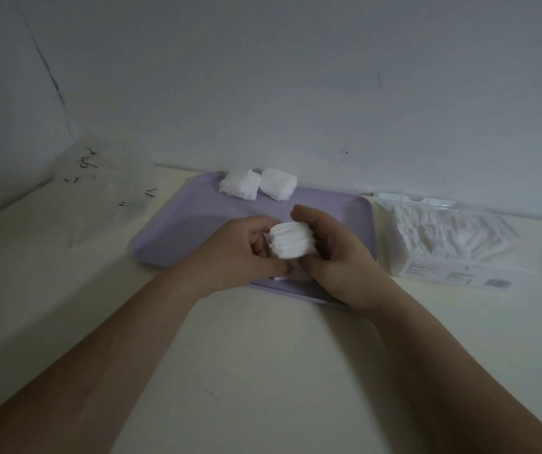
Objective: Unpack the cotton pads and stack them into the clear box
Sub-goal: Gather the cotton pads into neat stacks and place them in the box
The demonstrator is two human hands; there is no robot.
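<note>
Gripping a bundle of cotton pads (pixel 290 240) between them, the two hands meet at the centre of the frame, just above a lilac tray (pixel 177 224). The left hand (pixel 240 247) curls its fingers round the bundle's left end, with the thumb low on the near side. The right hand (pixel 335 253) cups the right end, fingers arched over the top and thumb tucked underneath. The pads in the bundle stand on edge, pressed side by side, and their rims show as white ridges. Below the hands a white sliver (pixel 281 278) lies on the tray, too hidden to make out.

At the tray's far edge, above the hands in the frame, two piles of pads sit just beside each other. The left pile (pixel 238 185) is loose and fanned, and the right pile (pixel 277 183) is squarer.

At the right of the frame, beside the tray, the plastic pack (pixel 449 237) lies on its side on the cream table (pixel 263 355). It is full of white pads, with a printed label on its near face.

At the upper left, against the grey wall (pixel 295 77), there is a clear plastic thing (pixel 99 191) with small black marks. It is too blurred to tell whether it is a box or a wrapper. Both bare forearms reach in from the bottom corners.
</note>
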